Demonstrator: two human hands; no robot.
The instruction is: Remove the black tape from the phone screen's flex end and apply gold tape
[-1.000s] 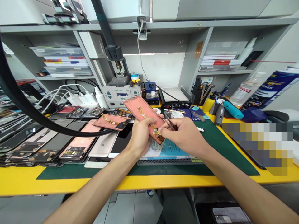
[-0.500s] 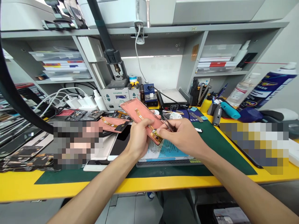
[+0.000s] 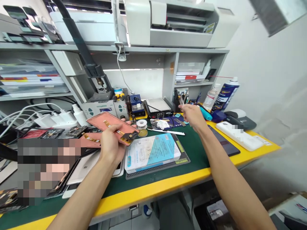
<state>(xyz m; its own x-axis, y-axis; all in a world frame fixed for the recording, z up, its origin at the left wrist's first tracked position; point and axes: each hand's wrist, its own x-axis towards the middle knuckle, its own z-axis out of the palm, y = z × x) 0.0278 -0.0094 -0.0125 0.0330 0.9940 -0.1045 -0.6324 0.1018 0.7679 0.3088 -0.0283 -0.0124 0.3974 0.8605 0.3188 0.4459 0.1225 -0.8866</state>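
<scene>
My left hand (image 3: 111, 143) is closed on a phone screen panel (image 3: 99, 119). The panel's copper-pink back faces up, with a gold flex cable and a dark connector piece near its lower right end. Up at the back right, my right hand (image 3: 193, 115) is closed on slim metal tweezers (image 3: 181, 99), their tips pointing upward beside the tool holder (image 3: 177, 95). A second copper-pink panel (image 3: 90, 140) lies behind my left wrist, partly covered. Below and right of the held panel lies a blue-and-white box (image 3: 153, 150) on a grey perforated mat (image 3: 184, 156).
A white pen (image 3: 168, 131), a solder spool (image 3: 141, 123) and a heating plate (image 3: 158, 107) lie behind the box. Phones and circuit boards crowd the left. At right are a dark tablet-like panel (image 3: 225, 142), a white power strip (image 3: 240, 135) and a spray can (image 3: 225, 94).
My right hand has moved away from the panel, carrying the tweezers toward the tool holder at the back right. My left hand still holds the panel. The camera view has turned right.
</scene>
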